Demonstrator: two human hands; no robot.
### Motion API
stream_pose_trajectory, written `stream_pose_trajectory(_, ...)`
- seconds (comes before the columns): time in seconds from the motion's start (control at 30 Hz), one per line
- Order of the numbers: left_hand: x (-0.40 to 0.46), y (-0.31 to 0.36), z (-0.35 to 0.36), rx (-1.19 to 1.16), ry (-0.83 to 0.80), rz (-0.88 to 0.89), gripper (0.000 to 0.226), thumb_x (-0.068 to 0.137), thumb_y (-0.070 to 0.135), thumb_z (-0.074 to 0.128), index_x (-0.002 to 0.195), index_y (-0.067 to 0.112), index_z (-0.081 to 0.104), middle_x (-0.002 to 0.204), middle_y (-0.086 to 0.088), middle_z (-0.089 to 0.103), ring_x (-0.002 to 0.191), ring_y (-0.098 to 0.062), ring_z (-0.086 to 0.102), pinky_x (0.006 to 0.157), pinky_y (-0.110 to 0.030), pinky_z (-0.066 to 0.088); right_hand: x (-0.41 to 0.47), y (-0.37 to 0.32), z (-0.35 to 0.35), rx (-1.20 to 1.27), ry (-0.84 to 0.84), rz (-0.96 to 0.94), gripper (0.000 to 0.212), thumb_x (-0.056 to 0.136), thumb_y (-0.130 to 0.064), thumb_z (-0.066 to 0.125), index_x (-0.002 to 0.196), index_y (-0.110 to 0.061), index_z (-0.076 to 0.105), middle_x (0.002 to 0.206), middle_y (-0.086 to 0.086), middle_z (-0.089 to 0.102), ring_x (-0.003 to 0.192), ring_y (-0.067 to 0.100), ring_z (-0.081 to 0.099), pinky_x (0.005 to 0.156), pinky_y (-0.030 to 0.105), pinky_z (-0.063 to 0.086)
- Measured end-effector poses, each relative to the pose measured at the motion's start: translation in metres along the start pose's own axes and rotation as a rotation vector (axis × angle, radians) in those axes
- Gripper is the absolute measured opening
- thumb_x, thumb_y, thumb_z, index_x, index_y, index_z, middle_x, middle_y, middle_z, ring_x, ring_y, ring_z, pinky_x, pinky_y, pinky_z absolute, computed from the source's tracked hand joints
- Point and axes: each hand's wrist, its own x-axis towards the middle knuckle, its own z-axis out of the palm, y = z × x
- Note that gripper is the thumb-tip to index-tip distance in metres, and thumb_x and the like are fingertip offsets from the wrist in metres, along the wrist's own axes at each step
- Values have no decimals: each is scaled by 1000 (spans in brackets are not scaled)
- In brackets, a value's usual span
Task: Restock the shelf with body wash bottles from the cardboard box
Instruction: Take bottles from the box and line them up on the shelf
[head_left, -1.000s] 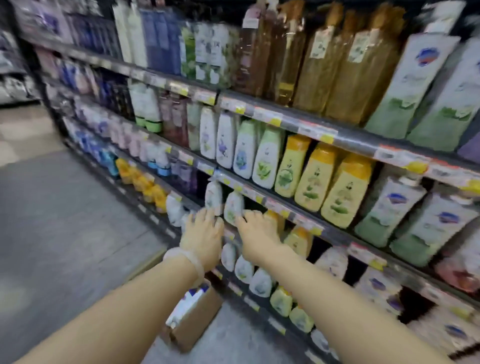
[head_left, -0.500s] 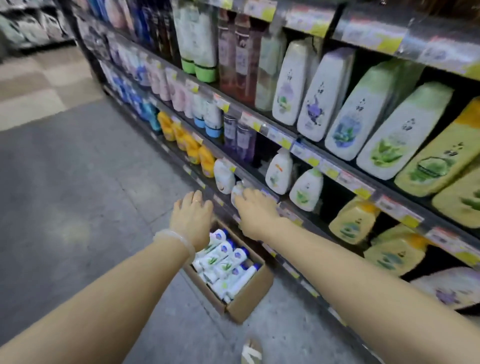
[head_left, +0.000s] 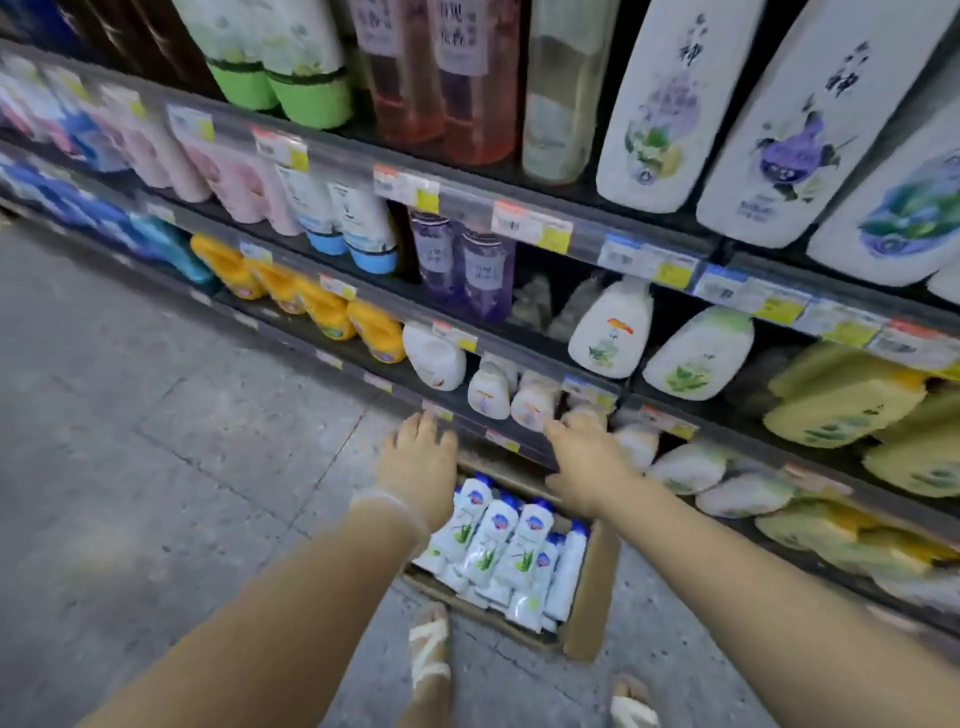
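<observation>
An open cardboard box (head_left: 589, 613) lies on the floor against the shelving, filled with several white body wash bottles (head_left: 498, 540) with blue caps and green leaf prints. My left hand (head_left: 415, 467) hovers over the box's far left corner, fingers spread, holding nothing. My right hand (head_left: 587, 457) reaches toward the low shelf (head_left: 498, 434) just above the box, fingers apart near small white bottles (head_left: 532, 400) there; it grips nothing that I can see.
Shelves of bottles fill the right and top: yellow bottles (head_left: 322, 306), purple bottles (head_left: 467, 270), large white bottles (head_left: 670, 98). Grey concrete floor (head_left: 156, 415) stretches left. My sandalled feet (head_left: 431, 660) stand right before the box.
The view has dropped and moved closer to the lower shelves and box. Both hands have come down from the mid shelf to just above the box.
</observation>
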Motion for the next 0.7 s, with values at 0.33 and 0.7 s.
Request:
stream_pose_trajectory(0.33, 82, -7, 155, 9, -303, 146, 66, 86, 29, 52, 143, 15, 22, 153, -13, 16, 140, -30, 18, 111, -41, 23, 35, 18, 168, 264, -240, 394, 58, 87, -28, 59, 137, -10, 35, 140, 12, 39, 133, 28, 33, 110, 32, 26)
stream_pose_trajectory(0.7, 163, 17, 342, 118, -399, 57, 57, 86, 23, 46, 139, 13, 28, 147, -12, 26, 133, -29, 26, 107, -39, 27, 122, 19, 369, 458, -330, 480, 65, 87, -34, 60, 141, -13, 30, 141, 9, 37, 130, 27, 35, 105, 34, 33)
